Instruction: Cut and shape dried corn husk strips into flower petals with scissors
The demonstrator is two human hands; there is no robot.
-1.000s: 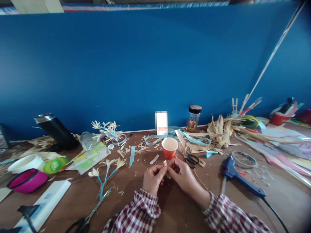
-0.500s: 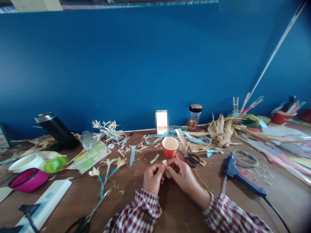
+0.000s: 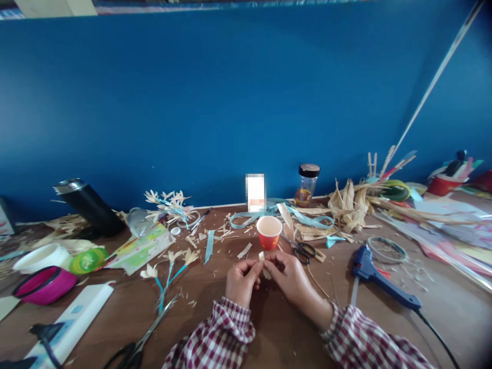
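Both hands low at centre, over the brown table [image 3: 277, 333]. Checked sleeves on both arms.

Left hand [image 3: 240, 281]: grip pressed together, thumb and forefinger pinching the left side of a small pale husk piece [image 3: 262, 257]. Other fingers curled under.

Right hand [image 3: 290, 277]: grip likewise closed on the same husk piece from the right, fingertips meeting those of the left hand. We cannot tell how the piece is folded; only its top pokes up between the fingertips, and a bit shows below them.

The husk piece is held just above the table, near the orange paper cup [image 3: 269, 232], which stands upright and open-mouthed just beyond the hands.

Around them we note:
- black-handled scissors [image 3: 303, 251] lying right of the cup, near the right hand;
- blue glue gun [image 3: 378, 279] farther right, flat on the table, cord trailing toward the near edge;
- glass jar [image 3: 307, 185] with a black lid, upright by the blue wall;
- heap of dry husks [image 3: 348, 205] right of the jar;
- light blue ribbon [image 3: 209, 246] and husk scraps scattered left of the cup;
- husk flowers [image 3: 169, 266] on blue stems, lying left of the left hand;
- long scissors [image 3: 142, 341] at the near left edge;
- black flask [image 3: 90, 207] on its side and a pink bowl [image 3: 44, 285] far left.
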